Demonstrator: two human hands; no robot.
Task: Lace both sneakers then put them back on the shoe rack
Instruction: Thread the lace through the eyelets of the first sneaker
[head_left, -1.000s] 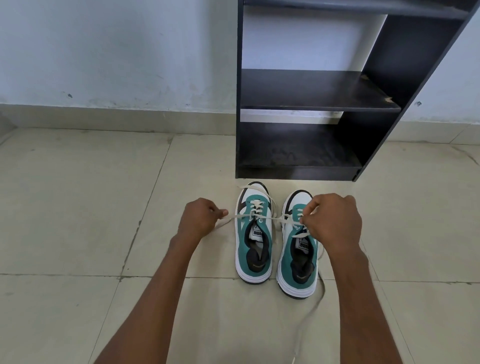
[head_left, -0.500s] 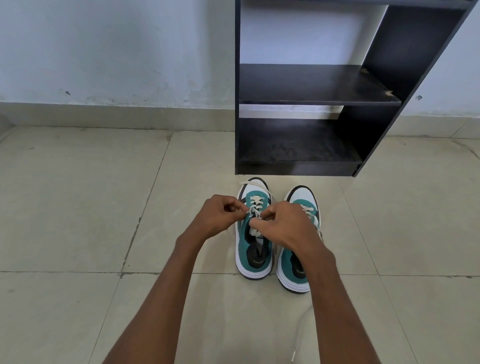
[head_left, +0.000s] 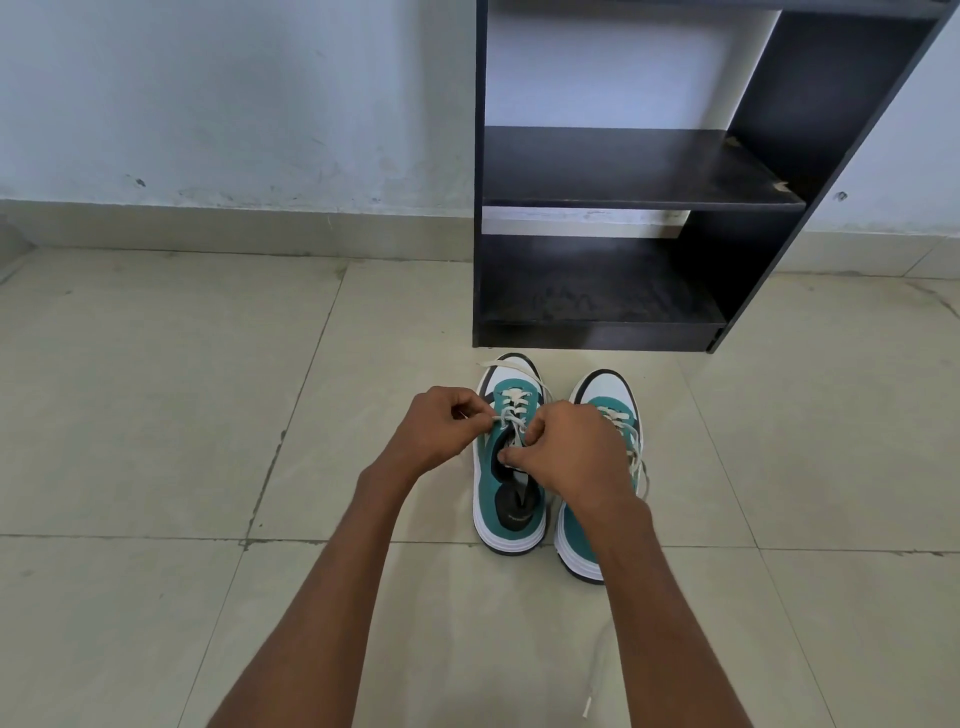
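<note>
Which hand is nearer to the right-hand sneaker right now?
Right. The right hand sits over the gap between the pair, overlapping the right-hand sneaker in view. The left hand is beyond the left sneaker, pinching its lace.

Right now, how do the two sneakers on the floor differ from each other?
The left sneaker is being worked on: the left hand and right hand both pinch its lace over the tongue. The right sneaker is untouched, partly hidden behind the right wrist. The left sneaker's toe sits closer to the shoe rack; the right sneaker's heel sits nearer the person. Both are teal and white, upright, toes toward the rack.
</note>
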